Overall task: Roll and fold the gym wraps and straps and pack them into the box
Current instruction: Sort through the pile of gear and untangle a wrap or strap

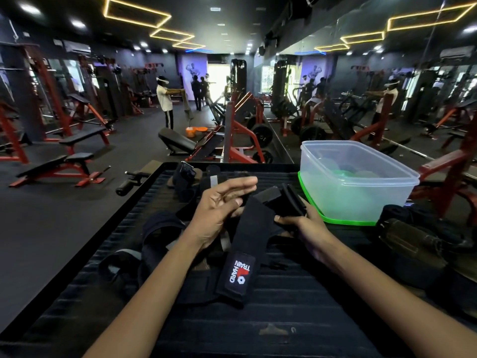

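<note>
Here the clear plastic box (358,182) sits on a green lid at the far right of the black ribbed platform (284,306), holding green shapes too blurred to name. Just beside its near left corner, the right hand (304,226) pinches the rolled end of the black wrap (242,244); the left hand (219,208) touches the wrap, fingers straight. Loose straps (154,241) crowd the left edge.

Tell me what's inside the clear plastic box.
Through the clear plastic box's frosted walls, only blurred green and dark shapes show near the bottom; what they are cannot be told. No wraps visibly packed.
</note>
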Action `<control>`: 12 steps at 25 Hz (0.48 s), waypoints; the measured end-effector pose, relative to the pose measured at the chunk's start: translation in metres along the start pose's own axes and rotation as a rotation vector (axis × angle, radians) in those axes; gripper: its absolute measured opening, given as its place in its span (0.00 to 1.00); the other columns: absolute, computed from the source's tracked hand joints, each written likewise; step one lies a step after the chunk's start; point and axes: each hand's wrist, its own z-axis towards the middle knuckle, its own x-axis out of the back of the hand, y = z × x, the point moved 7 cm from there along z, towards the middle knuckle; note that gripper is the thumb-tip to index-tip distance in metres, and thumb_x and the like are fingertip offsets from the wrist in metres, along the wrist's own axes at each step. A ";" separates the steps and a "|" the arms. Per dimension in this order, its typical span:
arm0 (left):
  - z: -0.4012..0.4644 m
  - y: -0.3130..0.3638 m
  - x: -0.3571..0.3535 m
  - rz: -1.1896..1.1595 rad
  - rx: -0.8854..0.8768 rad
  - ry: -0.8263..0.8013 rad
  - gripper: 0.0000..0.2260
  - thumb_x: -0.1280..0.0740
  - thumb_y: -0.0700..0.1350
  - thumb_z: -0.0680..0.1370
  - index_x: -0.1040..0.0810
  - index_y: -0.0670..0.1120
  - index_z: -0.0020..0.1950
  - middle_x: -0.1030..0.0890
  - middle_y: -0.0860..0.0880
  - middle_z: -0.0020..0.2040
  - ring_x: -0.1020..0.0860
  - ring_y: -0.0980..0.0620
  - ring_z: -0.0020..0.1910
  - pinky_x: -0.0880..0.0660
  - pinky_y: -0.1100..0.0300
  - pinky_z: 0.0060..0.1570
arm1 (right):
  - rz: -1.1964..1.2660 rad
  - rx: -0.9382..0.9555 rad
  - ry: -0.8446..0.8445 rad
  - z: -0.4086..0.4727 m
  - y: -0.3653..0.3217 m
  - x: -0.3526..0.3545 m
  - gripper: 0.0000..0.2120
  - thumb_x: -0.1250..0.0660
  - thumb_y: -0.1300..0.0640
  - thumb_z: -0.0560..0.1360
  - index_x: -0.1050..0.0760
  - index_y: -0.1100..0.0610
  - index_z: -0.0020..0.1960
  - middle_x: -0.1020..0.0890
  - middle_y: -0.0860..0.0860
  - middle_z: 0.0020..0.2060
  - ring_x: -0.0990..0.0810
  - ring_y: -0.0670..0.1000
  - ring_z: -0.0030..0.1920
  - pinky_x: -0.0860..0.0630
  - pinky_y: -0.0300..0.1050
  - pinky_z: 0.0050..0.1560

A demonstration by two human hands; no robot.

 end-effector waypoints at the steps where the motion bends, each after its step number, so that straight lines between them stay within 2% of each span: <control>1: 0.000 -0.002 -0.001 0.093 0.000 0.019 0.21 0.44 0.22 0.75 0.22 0.40 0.58 0.21 0.45 0.61 0.23 0.53 0.62 0.26 0.70 0.41 | -0.013 0.015 -0.008 0.000 -0.001 -0.001 0.22 0.32 0.75 0.69 0.24 0.57 0.58 0.16 0.52 0.44 0.18 0.51 0.41 0.21 0.42 0.30; 3: 0.002 -0.004 0.004 0.188 0.008 0.096 0.20 0.42 0.23 0.75 0.22 0.43 0.55 0.20 0.46 0.58 0.22 0.57 0.57 0.26 0.70 0.40 | -0.025 0.033 0.015 0.001 -0.002 0.002 0.21 0.31 0.74 0.69 0.24 0.55 0.56 0.16 0.50 0.42 0.18 0.48 0.40 0.22 0.41 0.30; 5: 0.002 -0.009 0.016 0.345 -0.016 0.136 0.17 0.34 0.30 0.75 0.21 0.50 0.54 0.21 0.49 0.56 0.23 0.57 0.53 0.26 0.70 0.41 | -0.015 0.042 0.075 0.002 -0.004 0.009 0.18 0.31 0.73 0.70 0.24 0.56 0.55 0.16 0.49 0.39 0.18 0.46 0.37 0.22 0.39 0.30; 6: 0.001 -0.016 0.016 0.477 -0.010 0.059 0.16 0.30 0.35 0.74 0.22 0.55 0.53 0.21 0.52 0.54 0.24 0.58 0.51 0.28 0.70 0.42 | 0.004 0.048 0.104 0.002 -0.006 0.013 0.17 0.32 0.73 0.71 0.25 0.58 0.54 0.17 0.48 0.36 0.18 0.45 0.34 0.23 0.38 0.29; 8: -0.006 -0.046 0.009 0.791 0.105 -0.225 0.13 0.27 0.46 0.73 0.29 0.62 0.44 0.26 0.57 0.44 0.27 0.61 0.47 0.29 0.68 0.45 | 0.049 0.061 0.145 0.003 -0.011 0.022 0.14 0.33 0.74 0.72 0.25 0.59 0.52 0.17 0.47 0.34 0.18 0.45 0.32 0.22 0.39 0.29; 9: -0.011 -0.060 0.007 0.972 0.167 -0.330 0.12 0.29 0.50 0.74 0.32 0.60 0.40 0.29 0.57 0.41 0.28 0.60 0.46 0.28 0.63 0.45 | 0.066 0.065 0.153 0.004 -0.013 0.026 0.13 0.33 0.74 0.72 0.24 0.59 0.51 0.16 0.48 0.34 0.17 0.45 0.33 0.21 0.40 0.31; 10: -0.012 -0.067 0.009 1.114 0.186 -0.350 0.10 0.33 0.51 0.77 0.33 0.57 0.39 0.29 0.54 0.41 0.28 0.55 0.47 0.27 0.58 0.45 | 0.075 0.066 0.155 0.004 -0.015 0.029 0.13 0.33 0.73 0.72 0.24 0.58 0.51 0.16 0.49 0.36 0.17 0.46 0.34 0.20 0.41 0.33; 12: -0.003 -0.060 0.022 1.244 0.149 -0.201 0.05 0.38 0.46 0.79 0.24 0.48 0.45 0.24 0.47 0.45 0.28 0.46 0.50 0.27 0.51 0.46 | 0.065 0.066 0.162 0.004 -0.016 0.034 0.14 0.33 0.73 0.71 0.24 0.58 0.52 0.15 0.50 0.39 0.16 0.47 0.36 0.19 0.42 0.35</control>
